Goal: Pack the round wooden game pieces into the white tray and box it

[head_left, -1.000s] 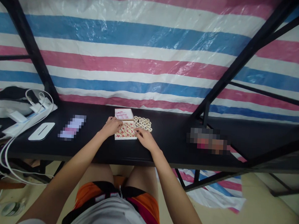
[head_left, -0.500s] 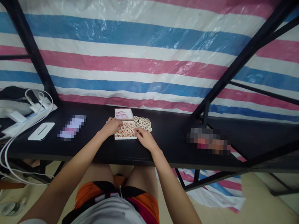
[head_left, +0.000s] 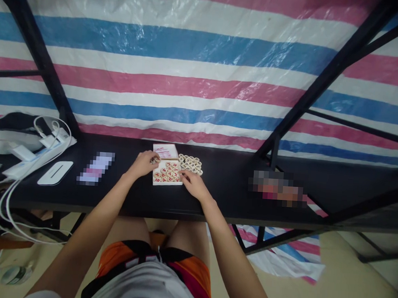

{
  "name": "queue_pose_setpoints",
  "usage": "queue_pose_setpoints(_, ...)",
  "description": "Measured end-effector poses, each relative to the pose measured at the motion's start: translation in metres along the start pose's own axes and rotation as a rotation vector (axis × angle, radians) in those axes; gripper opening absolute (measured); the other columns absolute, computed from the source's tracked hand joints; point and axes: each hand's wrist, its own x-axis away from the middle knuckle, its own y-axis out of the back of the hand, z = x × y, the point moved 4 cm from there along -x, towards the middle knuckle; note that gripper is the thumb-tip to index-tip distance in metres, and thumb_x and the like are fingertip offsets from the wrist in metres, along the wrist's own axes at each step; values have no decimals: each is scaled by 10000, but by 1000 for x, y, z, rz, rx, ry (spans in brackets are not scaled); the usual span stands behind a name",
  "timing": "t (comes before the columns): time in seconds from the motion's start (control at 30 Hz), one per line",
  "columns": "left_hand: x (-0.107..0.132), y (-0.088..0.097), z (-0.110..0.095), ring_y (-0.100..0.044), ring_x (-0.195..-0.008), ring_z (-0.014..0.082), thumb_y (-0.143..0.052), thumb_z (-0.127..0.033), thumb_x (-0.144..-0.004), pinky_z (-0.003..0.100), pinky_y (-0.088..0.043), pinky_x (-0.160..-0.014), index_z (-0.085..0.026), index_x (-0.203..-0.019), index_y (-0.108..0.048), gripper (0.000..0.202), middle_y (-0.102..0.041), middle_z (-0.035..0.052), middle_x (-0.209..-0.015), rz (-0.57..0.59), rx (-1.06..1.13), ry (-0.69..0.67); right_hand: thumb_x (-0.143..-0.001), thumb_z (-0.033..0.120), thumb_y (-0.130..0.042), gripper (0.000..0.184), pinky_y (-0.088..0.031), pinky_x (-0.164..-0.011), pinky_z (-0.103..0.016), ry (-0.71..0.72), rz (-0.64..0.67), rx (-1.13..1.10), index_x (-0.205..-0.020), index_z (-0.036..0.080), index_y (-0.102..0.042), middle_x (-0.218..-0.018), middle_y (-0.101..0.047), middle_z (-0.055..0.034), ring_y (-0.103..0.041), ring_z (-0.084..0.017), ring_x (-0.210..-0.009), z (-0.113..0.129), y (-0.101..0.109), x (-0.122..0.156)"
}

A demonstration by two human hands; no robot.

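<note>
A shallow white box [head_left: 167,183] on the black desk holds several round Chinese chess pieces with red characters. Its upper left part shows bare bottom. My left hand [head_left: 143,163] is at the box's upper left corner, with thumb and fingertips pinched on one chess piece [head_left: 157,159]. My right hand [head_left: 193,183] lies at the right side of the box, fingers over its rim, gripping the edge beside the pieces. The lid [head_left: 165,151], its inside printed in red, lies open behind the box. Dark-lettered chess pieces [head_left: 190,163] are grouped flat on the desk, right of the lid.
On the black desk [head_left: 223,186], a blurred-out phone-like item [head_left: 96,169], a white flat device [head_left: 55,173] and a power strip [head_left: 33,159] with cables stand left. A blurred object [head_left: 277,188] lies right. Black metal posts [head_left: 289,114] rise before a striped plastic sheet [head_left: 177,66].
My left hand has moved left and slightly back from over the pieces, with a chess piece in its fingertips. A bare patch now shows in the box. My right hand has stayed put.
</note>
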Motion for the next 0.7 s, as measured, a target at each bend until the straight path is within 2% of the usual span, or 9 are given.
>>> queue_pose_setpoints(0.07, 10, 20, 16, -566, -832, 171, -505, -253, -771, 280, -427, -799, -197, -966, -612, 230, -611, 37, -936, -170, 49, 101, -883, 309, -428, 267, -429, -748, -276, 7, -5, -1, -1042, 230, -628, -816, -658, -24, -589, -158, -738, 0, 0, 0)
queue_pose_setpoints(0.1, 16, 27, 27, -563, -816, 164, -510, -244, -758, 275, -431, -795, -200, -974, -609, 241, -597, 35, -943, -227, 41, 165, -885, 308, -428, 267, -429, -753, -278, 10, -7, -3, -1045, 230, -627, -823, -659, -26, -592, -160, -748, 0, 0, 0)
queue_pose_setpoints(0.13, 23, 31, 37, -562, -790, 163, -528, -242, -736, 275, -437, -783, -202, -958, -613, 241, -584, 31, -920, -233, 20, 228, -886, 310, -428, 269, -430, -759, -281, 12, -9, -5, -1049, 231, -627, -830, -660, -28, -594, -162, -758, 0, 0, 0)
queue_pose_setpoints(0.23, 39, 29, 63, -561, -713, 159, -561, -260, -702, 284, -445, -742, -209, -878, -627, 194, -562, 22, -861, -86, -32, 366, -889, 328, -432, 275, -434, -773, -286, 15, -13, -10, -1052, 227, -630, -840, -662, -33, -597, -163, -770, 0, -1, 0)
queue_pose_setpoints(0.33, 44, 21, 71, -571, -737, 180, -561, -259, -698, 296, -441, -720, -220, -854, -618, 171, -577, 27, -861, 29, -68, 402, -896, 337, -429, 281, -436, -789, -285, 21, -15, -11, -1053, 221, -632, -866, -665, -37, -601, -161, -784, 1, 0, 0)
queue_pose_setpoints(0.57, 40, 12, 63, -577, -856, 212, -531, -228, -728, 312, -436, -775, -232, -905, -618, 198, -628, 43, -910, 65, -93, 331, -924, 359, -396, 306, -424, -886, -314, 27, -9, -14, -1063, 234, -638, -1050, -665, -57, -605, -185, -970, 2, 0, 0)
queue_pose_setpoints(0.7, 40, 9, 65, -578, -878, 216, -517, -234, -756, 323, -441, -812, -230, -928, -628, 205, -634, 49, -929, 61, -93, 303, -924, 389, -398, 329, -420, -894, -321, 12, -4, -3, -1096, 229, -628, -1065, -661, -64, -608, -189, -966, 2, 0, 0)
